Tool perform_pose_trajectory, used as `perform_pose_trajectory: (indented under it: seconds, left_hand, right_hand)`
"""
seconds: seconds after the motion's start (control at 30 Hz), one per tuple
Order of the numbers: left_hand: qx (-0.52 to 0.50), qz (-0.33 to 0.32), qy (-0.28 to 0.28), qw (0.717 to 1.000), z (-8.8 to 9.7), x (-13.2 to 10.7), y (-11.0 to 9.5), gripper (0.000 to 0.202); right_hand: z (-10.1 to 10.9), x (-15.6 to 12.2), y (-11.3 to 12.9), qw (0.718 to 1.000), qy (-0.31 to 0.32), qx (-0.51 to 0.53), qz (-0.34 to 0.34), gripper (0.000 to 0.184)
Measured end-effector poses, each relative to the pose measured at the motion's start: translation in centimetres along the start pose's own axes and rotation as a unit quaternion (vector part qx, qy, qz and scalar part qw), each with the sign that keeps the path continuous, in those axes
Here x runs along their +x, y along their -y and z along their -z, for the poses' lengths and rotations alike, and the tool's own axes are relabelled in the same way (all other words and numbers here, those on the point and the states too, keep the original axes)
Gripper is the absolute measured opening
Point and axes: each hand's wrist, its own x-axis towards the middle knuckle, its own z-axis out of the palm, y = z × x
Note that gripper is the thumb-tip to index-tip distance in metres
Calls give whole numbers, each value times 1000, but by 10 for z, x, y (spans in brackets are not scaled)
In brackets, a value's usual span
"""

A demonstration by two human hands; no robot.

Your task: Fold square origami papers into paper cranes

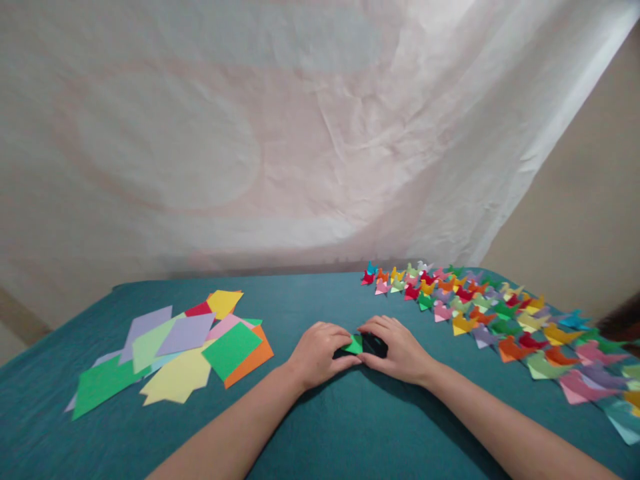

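Observation:
A small folded piece of green paper is held low over the middle of the table, between my two hands. My left hand pinches it from the left, fingers curled over the top and thumb along the near side. From the right, the fingertips and thumb of my right hand close on its other edge. Fingers of both hands cover part of the paper, so its full shape is hidden. Dark shadow fills the gap inside my right hand.
Loose paper squares in several colours, such as a green sheet and a pale yellow sheet, overlap on the left. Rows of folded paper birds stand on the right of the teal-covered table. Behind hangs a pale sheet.

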Motion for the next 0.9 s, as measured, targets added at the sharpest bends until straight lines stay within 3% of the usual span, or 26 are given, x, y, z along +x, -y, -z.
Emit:
perform_pose_trajectory:
  seconds: [0.1, 0.4, 0.9]
  left_hand:
    - [2, 5, 0, 1000, -1, 0, 1, 28]
    - [-4, 15, 0, 1000, -2, 0, 2, 27]
    - [-18, 10, -2, 1000, -1, 0, 1, 27]
  right_hand:
    - [4, 0, -7, 1000, -9, 9, 8, 18]
    - [2, -2, -15, 993, -16, -42, 113, 26]
    - [4, -2, -12, 990, -15, -61, 129, 24]
